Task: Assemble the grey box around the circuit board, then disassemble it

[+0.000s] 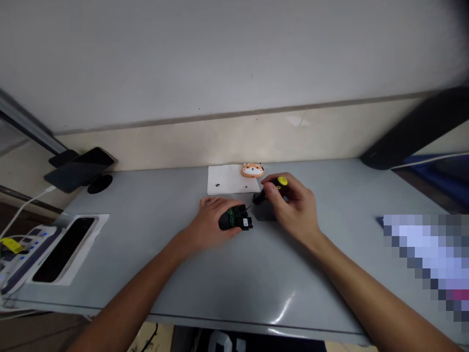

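My left hand [214, 220] is wrapped around a small black device with an exposed green circuit board [232, 216], mouse-like in shape, and holds it on the grey desk. Two black prongs at its right end point toward my right hand [298, 208]. That hand grips a screwdriver [280, 185] with a black and yellow handle. The thin shaft slants down left to the device's upper right end; whether the tip touches a screw is too small to tell. A dark flat piece [264, 211] lies under my right hand, partly covered by it.
Behind the hands lies white paper [230, 177] with several tiny black screw-like bits and an orange animal-face case [252, 170]. At left are a phone on a stand [80, 168], another phone [66, 249] and a power strip [29, 254]. A dark cylinder [414, 129] leans at right, above a blurred-out object [432, 254].
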Demonstrator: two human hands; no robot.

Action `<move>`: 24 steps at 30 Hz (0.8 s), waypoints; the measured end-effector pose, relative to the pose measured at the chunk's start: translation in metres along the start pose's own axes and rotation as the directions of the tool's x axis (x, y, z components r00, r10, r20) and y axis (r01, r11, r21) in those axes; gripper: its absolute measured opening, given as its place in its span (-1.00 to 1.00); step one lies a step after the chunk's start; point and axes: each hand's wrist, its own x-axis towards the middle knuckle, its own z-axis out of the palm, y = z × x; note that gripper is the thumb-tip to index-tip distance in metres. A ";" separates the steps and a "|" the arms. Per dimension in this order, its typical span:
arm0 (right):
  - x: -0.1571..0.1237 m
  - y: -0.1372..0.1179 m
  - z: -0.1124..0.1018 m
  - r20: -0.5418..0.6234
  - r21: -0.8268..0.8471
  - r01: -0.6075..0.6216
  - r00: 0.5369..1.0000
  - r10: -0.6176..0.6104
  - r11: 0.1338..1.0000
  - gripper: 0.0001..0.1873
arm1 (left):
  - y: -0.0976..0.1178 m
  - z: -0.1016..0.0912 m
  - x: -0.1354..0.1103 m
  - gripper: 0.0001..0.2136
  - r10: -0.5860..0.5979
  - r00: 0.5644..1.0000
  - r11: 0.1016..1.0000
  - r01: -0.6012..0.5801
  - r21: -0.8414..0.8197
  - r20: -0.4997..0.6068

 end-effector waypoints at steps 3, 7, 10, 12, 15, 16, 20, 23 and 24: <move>0.000 0.000 0.000 0.000 -0.005 -0.003 1.000 0.003 1.000 -0.80 | 0.000 0.000 0.000 -0.49 0.002 1.000 1.000 -0.002 -0.002 0.009; -0.001 0.002 0.001 0.002 -0.009 -0.009 1.000 0.010 1.000 -0.79 | 0.001 -0.001 0.001 -0.49 -0.003 1.000 1.000 0.003 0.005 0.014; -0.001 0.003 0.001 0.001 -0.009 -0.004 1.000 0.004 1.000 -0.78 | 0.002 -0.001 0.001 -0.50 -0.012 1.000 1.000 0.012 0.005 0.022; 0.000 0.003 0.001 0.002 -0.009 -0.004 1.000 0.004 1.000 -0.78 | 0.003 -0.001 0.001 -0.50 -0.016 1.000 1.000 0.016 0.003 0.022; 0.000 0.003 0.001 0.004 -0.008 -0.009 1.000 0.009 1.000 -0.80 | 0.003 -0.001 0.001 -0.49 -0.019 1.000 1.000 0.019 0.001 0.021; 0.000 0.003 0.001 0.005 -0.007 -0.011 1.000 0.011 1.000 -0.80 | 0.003 -0.001 0.001 -0.49 -0.019 1.000 1.000 0.019 0.000 0.021; -0.001 0.003 0.002 0.018 0.005 -0.020 1.000 0.020 1.000 -0.80 | 0.002 -0.001 0.001 -0.50 -0.015 1.000 1.000 0.015 -0.007 0.020; -0.001 0.003 0.002 0.017 0.007 -0.022 1.000 0.022 1.000 -0.79 | 0.002 -0.001 0.001 -0.49 -0.008 1.000 1.000 0.008 -0.007 0.015; -0.001 0.003 0.002 0.017 0.007 -0.025 1.000 0.025 1.000 -0.79 | 0.002 -0.001 0.001 -0.49 -0.008 1.000 1.000 0.008 -0.006 0.013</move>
